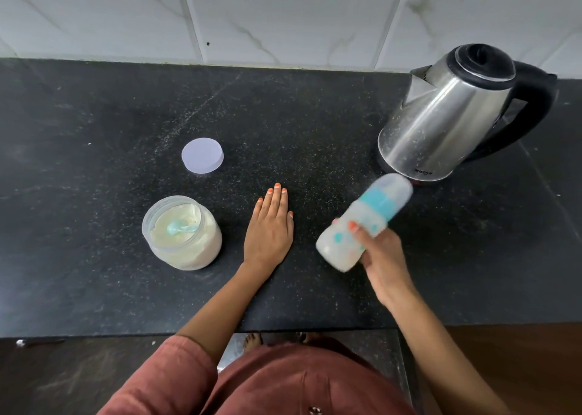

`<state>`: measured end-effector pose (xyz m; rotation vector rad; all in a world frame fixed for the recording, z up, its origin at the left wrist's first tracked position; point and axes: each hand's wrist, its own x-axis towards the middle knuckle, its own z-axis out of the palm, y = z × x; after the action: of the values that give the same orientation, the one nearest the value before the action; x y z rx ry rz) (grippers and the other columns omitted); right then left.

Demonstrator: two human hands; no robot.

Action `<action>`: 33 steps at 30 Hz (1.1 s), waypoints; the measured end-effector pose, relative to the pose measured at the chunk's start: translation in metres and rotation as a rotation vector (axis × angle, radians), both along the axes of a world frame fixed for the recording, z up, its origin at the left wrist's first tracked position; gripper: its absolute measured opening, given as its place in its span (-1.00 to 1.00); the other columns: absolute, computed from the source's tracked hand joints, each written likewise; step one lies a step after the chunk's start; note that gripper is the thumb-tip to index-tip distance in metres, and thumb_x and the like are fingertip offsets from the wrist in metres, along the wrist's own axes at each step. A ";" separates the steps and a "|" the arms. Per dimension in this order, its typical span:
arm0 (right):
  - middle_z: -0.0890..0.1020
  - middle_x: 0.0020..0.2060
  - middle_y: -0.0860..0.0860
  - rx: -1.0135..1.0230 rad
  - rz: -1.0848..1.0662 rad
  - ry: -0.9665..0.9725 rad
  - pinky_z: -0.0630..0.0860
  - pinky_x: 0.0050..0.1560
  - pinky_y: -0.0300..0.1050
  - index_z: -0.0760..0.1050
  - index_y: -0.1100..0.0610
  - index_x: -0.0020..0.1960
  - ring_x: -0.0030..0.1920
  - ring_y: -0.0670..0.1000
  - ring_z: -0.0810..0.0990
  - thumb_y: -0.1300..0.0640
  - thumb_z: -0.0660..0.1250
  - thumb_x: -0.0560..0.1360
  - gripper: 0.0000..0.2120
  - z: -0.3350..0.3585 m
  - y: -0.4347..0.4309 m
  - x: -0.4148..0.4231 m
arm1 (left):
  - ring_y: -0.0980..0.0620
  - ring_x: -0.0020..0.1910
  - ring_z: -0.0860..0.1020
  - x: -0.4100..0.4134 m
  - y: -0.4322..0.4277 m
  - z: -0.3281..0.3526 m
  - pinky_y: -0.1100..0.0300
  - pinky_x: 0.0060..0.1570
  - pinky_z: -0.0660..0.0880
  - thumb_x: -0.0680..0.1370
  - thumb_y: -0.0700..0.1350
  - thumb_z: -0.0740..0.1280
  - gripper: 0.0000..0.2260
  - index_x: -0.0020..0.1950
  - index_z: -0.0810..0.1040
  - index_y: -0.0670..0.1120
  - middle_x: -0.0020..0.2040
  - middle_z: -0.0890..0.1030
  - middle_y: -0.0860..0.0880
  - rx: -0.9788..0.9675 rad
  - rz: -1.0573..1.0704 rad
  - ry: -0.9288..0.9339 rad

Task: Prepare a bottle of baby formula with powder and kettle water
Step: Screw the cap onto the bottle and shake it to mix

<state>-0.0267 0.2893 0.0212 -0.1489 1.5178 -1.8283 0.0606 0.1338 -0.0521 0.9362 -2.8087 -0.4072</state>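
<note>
My right hand [379, 258] grips a baby bottle [362, 222] with a teal collar and clear cap, tilted up to the right above the counter and blurred. White liquid shows in its lower part. My left hand [269, 225] rests flat on the black counter [94, 131], fingers straight. To its left stands an open clear jar of pale formula powder [182, 233] with a teal scoop lying in the powder. The jar's white lid [202, 155] lies flat farther back. A steel kettle [456, 115] with a black handle stands at the back right.
A white marble-tiled wall [283, 14] runs behind the counter. The counter's front edge [126, 336] crosses below my arms, with dark cabinet fronts under it. A seam in the counter runs diagonally beside the kettle at the right.
</note>
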 end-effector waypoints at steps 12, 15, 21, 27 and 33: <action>0.64 0.00 0.09 0.119 0.105 0.118 0.54 0.14 0.06 0.54 0.05 -0.03 0.08 0.08 0.60 0.09 0.57 0.15 -0.57 0.009 0.003 0.004 | -0.08 0.48 0.12 -0.001 -0.002 -0.005 0.11 0.42 -0.05 0.53 0.04 -0.27 -0.41 0.47 0.11 -0.21 0.49 0.15 -0.16 -0.031 -0.011 0.001; 0.66 -0.02 0.07 -0.007 0.010 0.031 0.58 0.08 0.00 0.59 0.05 -0.03 0.04 0.05 0.63 -0.05 0.60 0.03 -0.46 0.014 0.006 -0.010 | -0.09 0.48 0.13 -0.002 -0.002 -0.006 0.11 0.41 -0.05 0.54 0.04 -0.26 -0.42 0.47 0.12 -0.22 0.49 0.16 -0.16 -0.035 -0.001 0.004; 0.62 0.04 0.08 -0.031 -0.123 -0.065 0.59 0.02 -0.07 0.50 0.11 0.10 0.01 0.00 0.62 0.07 0.47 0.25 -0.56 0.008 0.000 -0.009 | -0.08 0.48 0.12 -0.002 -0.002 -0.007 0.11 0.42 -0.04 0.56 0.03 -0.22 -0.45 0.47 0.11 -0.21 0.49 0.15 -0.15 -0.028 0.003 -0.003; 0.62 0.05 0.10 -0.126 -0.179 -0.068 0.59 0.04 -0.05 0.51 0.10 0.13 0.08 0.07 0.60 -0.03 0.54 0.18 -0.44 0.012 0.006 -0.022 | -0.10 0.47 0.15 -0.003 -0.003 -0.007 0.08 0.42 0.00 0.54 0.04 -0.26 -0.41 0.46 0.13 -0.23 0.48 0.18 -0.17 -0.039 0.000 -0.010; 0.62 0.08 0.18 0.106 0.052 0.056 0.51 0.17 0.11 0.53 0.07 0.03 0.10 0.12 0.60 0.07 0.51 0.20 -0.58 0.004 0.006 0.001 | -0.08 0.48 0.12 -0.003 -0.003 -0.007 0.07 0.43 0.00 0.57 0.00 -0.18 -0.48 0.47 0.11 -0.22 0.49 0.15 -0.16 -0.020 0.001 -0.014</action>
<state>-0.0262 0.2956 0.0256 -0.1886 1.6311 -1.7111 0.0577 0.1313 -0.0589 0.9398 -2.8193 -0.3732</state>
